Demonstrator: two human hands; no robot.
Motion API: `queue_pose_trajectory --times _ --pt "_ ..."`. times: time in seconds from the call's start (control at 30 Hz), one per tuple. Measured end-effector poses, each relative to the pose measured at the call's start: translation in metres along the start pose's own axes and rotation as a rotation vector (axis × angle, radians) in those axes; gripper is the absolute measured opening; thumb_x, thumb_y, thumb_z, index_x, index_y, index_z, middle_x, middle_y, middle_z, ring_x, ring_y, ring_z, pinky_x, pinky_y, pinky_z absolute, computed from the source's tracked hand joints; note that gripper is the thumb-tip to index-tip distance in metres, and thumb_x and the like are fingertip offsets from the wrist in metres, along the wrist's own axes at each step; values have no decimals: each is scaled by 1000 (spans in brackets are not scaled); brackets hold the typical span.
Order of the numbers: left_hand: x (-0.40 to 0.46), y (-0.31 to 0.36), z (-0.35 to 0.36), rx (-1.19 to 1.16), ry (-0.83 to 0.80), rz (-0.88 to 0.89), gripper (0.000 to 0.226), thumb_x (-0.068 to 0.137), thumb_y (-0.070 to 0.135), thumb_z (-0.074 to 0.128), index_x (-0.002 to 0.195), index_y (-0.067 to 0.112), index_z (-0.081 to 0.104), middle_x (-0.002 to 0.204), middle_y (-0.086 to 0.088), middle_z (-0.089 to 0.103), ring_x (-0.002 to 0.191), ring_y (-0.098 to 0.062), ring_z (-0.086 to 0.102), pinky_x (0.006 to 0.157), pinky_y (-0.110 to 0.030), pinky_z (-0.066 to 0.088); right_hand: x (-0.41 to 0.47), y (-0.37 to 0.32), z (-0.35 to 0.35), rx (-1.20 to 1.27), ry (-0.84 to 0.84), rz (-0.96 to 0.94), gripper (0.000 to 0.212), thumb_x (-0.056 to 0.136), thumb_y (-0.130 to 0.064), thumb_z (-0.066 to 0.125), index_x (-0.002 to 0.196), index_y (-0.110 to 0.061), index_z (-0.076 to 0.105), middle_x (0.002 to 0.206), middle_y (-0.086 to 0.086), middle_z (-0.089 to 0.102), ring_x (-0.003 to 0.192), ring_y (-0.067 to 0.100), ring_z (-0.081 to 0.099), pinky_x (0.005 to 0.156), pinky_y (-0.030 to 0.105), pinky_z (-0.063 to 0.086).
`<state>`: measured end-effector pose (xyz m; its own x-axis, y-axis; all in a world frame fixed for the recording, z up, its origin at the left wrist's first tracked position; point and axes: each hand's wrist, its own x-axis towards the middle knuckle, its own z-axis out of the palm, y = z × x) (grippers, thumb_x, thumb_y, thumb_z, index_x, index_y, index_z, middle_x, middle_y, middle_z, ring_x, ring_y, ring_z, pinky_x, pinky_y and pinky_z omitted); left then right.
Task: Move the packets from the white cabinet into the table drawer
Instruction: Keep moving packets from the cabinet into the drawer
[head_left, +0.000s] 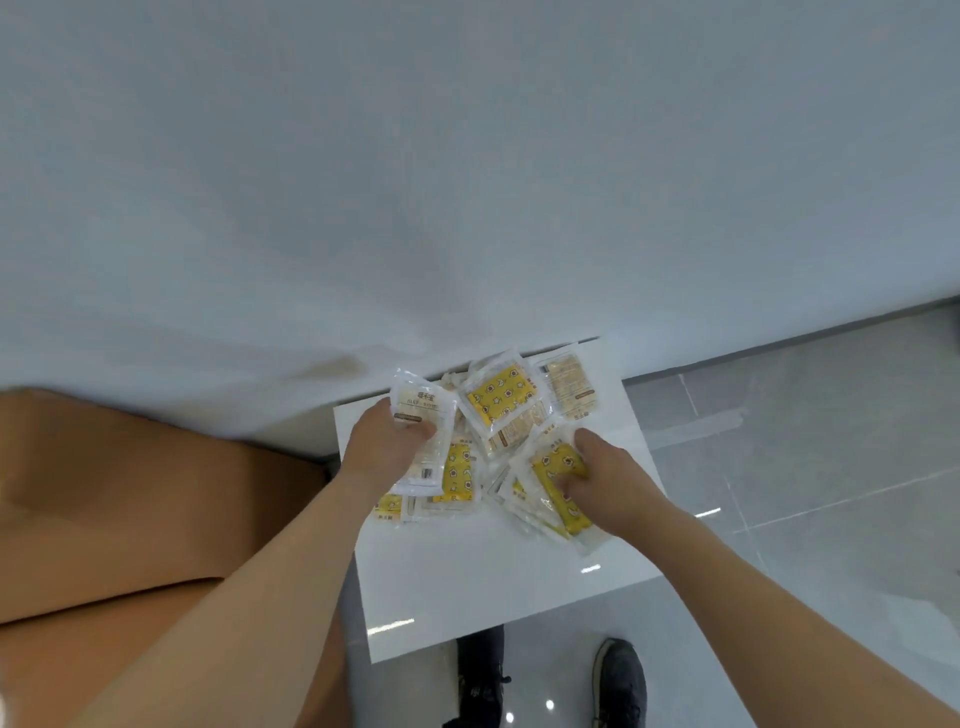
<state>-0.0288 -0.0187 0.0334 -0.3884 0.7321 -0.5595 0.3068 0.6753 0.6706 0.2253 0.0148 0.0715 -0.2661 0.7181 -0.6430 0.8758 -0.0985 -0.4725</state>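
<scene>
Packets (498, 415) lie heaped on our white cabinet (467, 582) top; L hand (387, 441) curls round a white pkt (423, 410), R hand (605, 478) pinches a yellow pkt (558, 467).

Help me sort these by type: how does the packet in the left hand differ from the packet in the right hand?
The left-hand packet shows a white printed face with small text; the right-hand packet shows a yellow patterned face. The left-hand packet points away from the person, gripped by the left hand over its middle; the right-hand packet lies slanted, the right hand pinching its side. Both are flat, clear-edged sachets over the same white surface.
</scene>
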Motion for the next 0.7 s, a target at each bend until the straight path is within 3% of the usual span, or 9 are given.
queue_pose_trajectory --times 0.07,0.13,0.23,0.3,0.43,0.57,0.7 --pt "-36 35 -13 -140 -15 1 20 82 24 73 101 26 65 96 6 73 90 -16 70 83 -42 57 -32 -17 -29 104 55 12 15 90 -20 57 98 -17 45 90 5 62 81 24 62 72 40 54" --pt "-77 70 -22 -257 -38 2 17 85 21 73 99 25 64 96 5 72 89 -15 70 79 -38 58 -68 -32 -56 214 115 10 21 89 -18 59 104 -22 44 91 3 63 79 20 62 68 36 53" --pt "-135 119 -26 -366 -80 -3 11 90 21 69 98 26 63 97 5 71 88 -14 68 66 -29 52 -129 -48 -89 407 217 4 53 88 -12 64 126 -36 36 92 -5 56 75 15 58 62 28 50" --pt "-169 145 -25 -393 -102 -7 13 90 22 69 101 23 64 98 3 71 86 -14 68 63 -28 51 -165 -47 -105 566 278 29 62 85 -11 71 134 -30 38 102 -7 55 81 14 59 65 26 51" --pt "-224 193 -16 -353 -133 33 18 88 22 70 106 19 66 99 0 71 86 -15 67 63 -27 49 -223 -22 -132 868 303 109 29 80 -12 78 103 -16 61 100 6 72 85 23 71 79 42 59" --pt "-270 241 10 -367 -134 78 20 89 16 68 108 16 64 96 0 70 77 -13 65 57 -25 46 -270 21 -162 1337 197 167 35 82 -4 74 114 -6 63 101 15 74 88 32 72 76 48 59" --pt "-312 285 55 -376 -170 126 20 89 9 61 109 16 61 94 -2 69 78 -17 66 58 -26 50 -307 80 -183 1543 136 179 30 88 -1 65 118 -5 62 106 18 72 91 33 71 67 44 59"
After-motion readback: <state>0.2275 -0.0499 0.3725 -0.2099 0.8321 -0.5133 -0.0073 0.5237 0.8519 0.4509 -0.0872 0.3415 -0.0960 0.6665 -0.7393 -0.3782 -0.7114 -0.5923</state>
